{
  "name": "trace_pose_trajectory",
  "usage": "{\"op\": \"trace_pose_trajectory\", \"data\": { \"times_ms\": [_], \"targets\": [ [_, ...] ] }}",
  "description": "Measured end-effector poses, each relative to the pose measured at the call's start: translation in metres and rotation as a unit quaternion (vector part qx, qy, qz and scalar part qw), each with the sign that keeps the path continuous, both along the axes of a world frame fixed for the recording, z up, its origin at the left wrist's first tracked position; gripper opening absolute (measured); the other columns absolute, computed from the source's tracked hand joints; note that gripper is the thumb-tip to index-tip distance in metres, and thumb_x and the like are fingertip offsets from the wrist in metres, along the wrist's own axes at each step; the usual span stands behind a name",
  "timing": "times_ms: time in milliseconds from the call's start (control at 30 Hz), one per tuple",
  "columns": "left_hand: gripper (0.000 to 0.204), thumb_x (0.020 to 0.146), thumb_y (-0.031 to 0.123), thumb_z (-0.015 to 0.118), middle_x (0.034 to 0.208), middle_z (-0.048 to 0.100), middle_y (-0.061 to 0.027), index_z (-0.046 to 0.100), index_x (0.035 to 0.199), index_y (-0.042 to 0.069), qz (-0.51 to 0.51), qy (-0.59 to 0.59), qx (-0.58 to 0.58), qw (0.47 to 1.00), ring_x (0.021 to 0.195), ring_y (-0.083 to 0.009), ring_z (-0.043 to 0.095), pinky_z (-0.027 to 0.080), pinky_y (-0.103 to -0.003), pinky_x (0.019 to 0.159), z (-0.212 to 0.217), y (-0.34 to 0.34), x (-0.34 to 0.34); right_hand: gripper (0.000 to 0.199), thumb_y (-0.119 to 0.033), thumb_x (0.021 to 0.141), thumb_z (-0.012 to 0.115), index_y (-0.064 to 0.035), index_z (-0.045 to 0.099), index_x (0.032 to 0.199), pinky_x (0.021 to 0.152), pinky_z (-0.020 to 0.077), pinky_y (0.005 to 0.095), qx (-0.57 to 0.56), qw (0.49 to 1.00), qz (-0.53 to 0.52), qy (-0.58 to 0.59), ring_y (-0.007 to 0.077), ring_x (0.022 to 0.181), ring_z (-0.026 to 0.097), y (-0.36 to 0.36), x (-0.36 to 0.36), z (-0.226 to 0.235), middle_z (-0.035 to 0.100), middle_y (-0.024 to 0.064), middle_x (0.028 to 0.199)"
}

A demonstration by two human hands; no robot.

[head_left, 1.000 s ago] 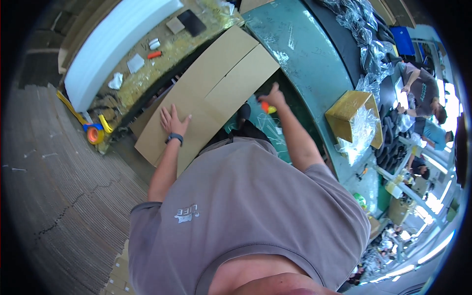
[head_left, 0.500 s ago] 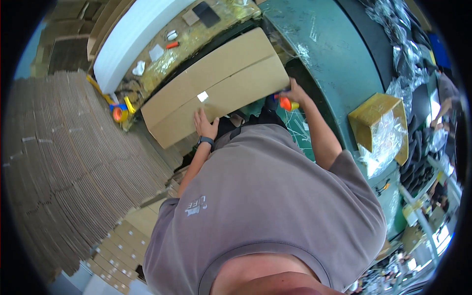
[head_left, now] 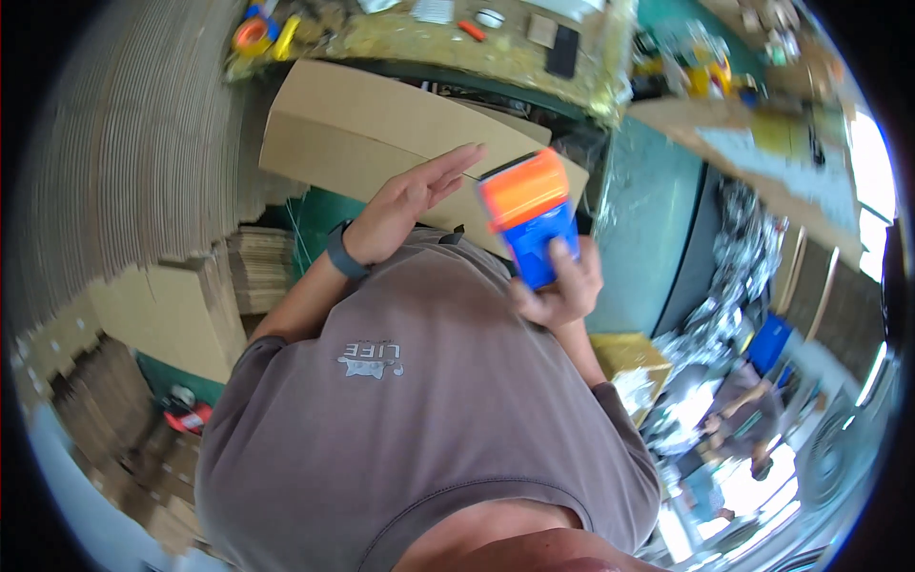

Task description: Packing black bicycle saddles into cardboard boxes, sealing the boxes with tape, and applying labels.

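Observation:
In my right hand [head_left: 567, 286] is a blue-and-orange tape dispenser [head_left: 538, 214], lifted in front of my chest and slightly blurred. My left hand [head_left: 405, 212] hovers nearby with fingers stretched out, holding nothing. Behind both hands lies a long closed cardboard box [head_left: 353, 119], with a seam running along its upper face. The dispenser and my hands hide parts of its near side and right end.
A worktable [head_left: 381, 43] wrapped in yellowed film stands beyond the box, bearing a dark flat slab [head_left: 562, 52] and an orange roll of tape [head_left: 253, 36]. Stacked flat cardboard [head_left: 124, 143] rises at left. A green table [head_left: 643, 238] stands at right; another person [head_left: 743, 410] is farther off.
My right hand has brought the tape dispenser up from beside the box's right end toward my chest. My left hand has lifted off the box. The view has turned.

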State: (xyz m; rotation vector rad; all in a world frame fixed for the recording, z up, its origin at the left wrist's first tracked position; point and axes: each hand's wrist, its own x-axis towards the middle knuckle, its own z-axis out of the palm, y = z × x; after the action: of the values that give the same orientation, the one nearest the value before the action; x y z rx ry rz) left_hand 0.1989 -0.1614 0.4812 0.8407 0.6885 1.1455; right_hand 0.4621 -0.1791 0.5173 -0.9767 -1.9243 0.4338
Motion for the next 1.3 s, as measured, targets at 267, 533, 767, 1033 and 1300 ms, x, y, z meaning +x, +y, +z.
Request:
{"op": "trace_pose_trajectory", "data": {
  "times_ms": [267,533,767,1033,1300],
  "targets": [
    [0.063,0.118,0.040,0.049,0.175,0.041,-0.0233,0.046,0.164,-0.003,0.227,-0.258,-0.154,0.927,0.162,-0.0305,0.041,0.034,-0.048,0.133,0.005,-0.017,-0.164,0.070,-0.016,0.073,0.091,-0.0082,0.075,0.141,0.062,0.0559,0.0369,-0.169,0.956,0.203,-0.126,0.0241,0.070,0.066,0.073,-0.230,0.036,0.066,0.0129,0.089],
    [0.036,0.113,0.018,0.061,0.167,0.057,-0.0145,0.067,0.147,0.007,0.434,-0.103,-0.132,0.885,0.163,-0.0268,0.042,0.018,-0.051,0.136,-0.116,0.049,-0.432,0.059,-0.023,0.079,0.088,-0.0154,0.077,0.137,0.066,0.0606,0.0452,-0.186,0.924,0.241,-0.232,0.0330,0.071,0.071,0.122,-0.336,-0.178,0.067,0.0132,0.089],
    [0.027,0.109,0.023,0.071,0.147,0.074,-0.0069,0.077,0.133,0.014,0.396,-0.024,-0.349,0.849,0.145,-0.0181,0.061,0.036,-0.042,0.124,-0.448,0.069,-0.533,0.049,-0.034,0.086,0.083,-0.0163,0.079,0.133,0.074,0.0633,0.0481,-0.221,0.881,0.203,-0.366,0.0371,0.079,0.075,0.129,-0.408,-0.256,0.070,0.0150,0.093],
    [0.074,0.105,0.064,0.062,0.139,0.077,-0.0183,0.071,0.145,0.002,0.109,0.741,-0.253,0.613,0.132,-0.0326,0.071,0.052,-0.047,0.111,-0.577,0.056,-0.518,0.049,-0.036,0.087,0.082,-0.0176,0.080,0.133,0.078,0.0634,0.0484,-0.290,0.873,0.149,-0.364,0.0368,0.084,0.076,0.134,-0.413,-0.250,0.072,0.0153,0.097],
    [0.116,0.099,0.094,0.028,0.161,0.058,-0.0274,0.060,0.154,-0.003,0.007,0.589,-0.274,0.760,0.155,-0.0404,0.050,0.040,-0.045,0.125,-0.395,0.158,-0.414,0.039,-0.037,0.084,0.080,-0.0127,0.080,0.114,0.080,0.0647,0.0506,-0.318,0.835,0.199,-0.403,0.0381,0.091,0.079,0.161,-0.401,-0.231,0.078,0.0187,0.100]
  ]
}}
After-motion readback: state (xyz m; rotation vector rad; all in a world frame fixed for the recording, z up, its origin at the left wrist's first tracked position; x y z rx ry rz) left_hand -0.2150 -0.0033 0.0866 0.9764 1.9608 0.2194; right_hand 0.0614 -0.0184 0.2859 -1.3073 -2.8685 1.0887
